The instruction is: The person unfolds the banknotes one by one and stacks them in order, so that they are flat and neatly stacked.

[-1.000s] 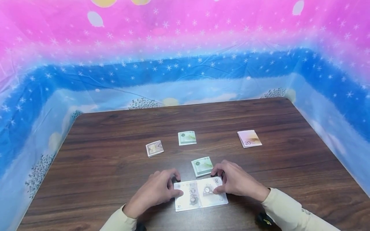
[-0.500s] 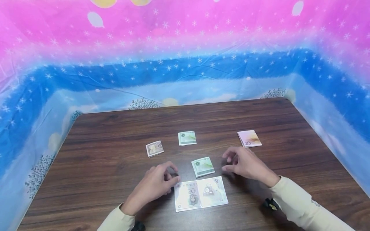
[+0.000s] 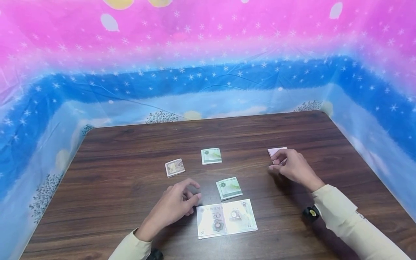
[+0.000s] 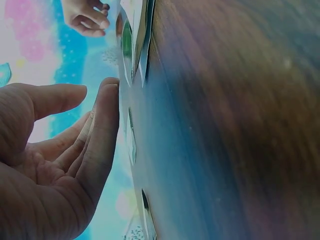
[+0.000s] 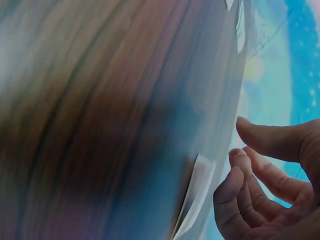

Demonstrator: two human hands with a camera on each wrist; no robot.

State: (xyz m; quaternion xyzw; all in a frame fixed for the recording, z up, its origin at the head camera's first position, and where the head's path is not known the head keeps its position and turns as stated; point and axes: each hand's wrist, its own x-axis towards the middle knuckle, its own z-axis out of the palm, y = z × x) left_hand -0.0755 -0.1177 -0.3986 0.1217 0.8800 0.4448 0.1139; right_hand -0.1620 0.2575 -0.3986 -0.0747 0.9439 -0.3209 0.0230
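An unfolded 20 banknote (image 3: 212,222), creased down its middle, lies flat near the front of the table. By its upper left corner my left hand (image 3: 173,207) hovers with thumb and fingers apart, holding nothing; the left wrist view shows its fingers (image 4: 102,130) fairly straight. My right hand (image 3: 295,166) is over a folded pinkish 20 banknote (image 3: 274,150), covering most of it in the head view. In the right wrist view the fingers (image 5: 230,192) are bent beside the folded note (image 5: 197,190), with a gap between, and nothing is in them.
A folded green banknote (image 3: 229,188) lies just behind the unfolded one. Farther back are another folded green note (image 3: 211,156) and a folded brownish note (image 3: 174,167). A patterned cloth (image 3: 208,79) surrounds the back and sides of the wooden table (image 3: 130,202).
Both hands have let go of the unfolded banknote. My right hand has moved away to the right and back, to the folded pinkish note. My left hand has shifted slightly back.
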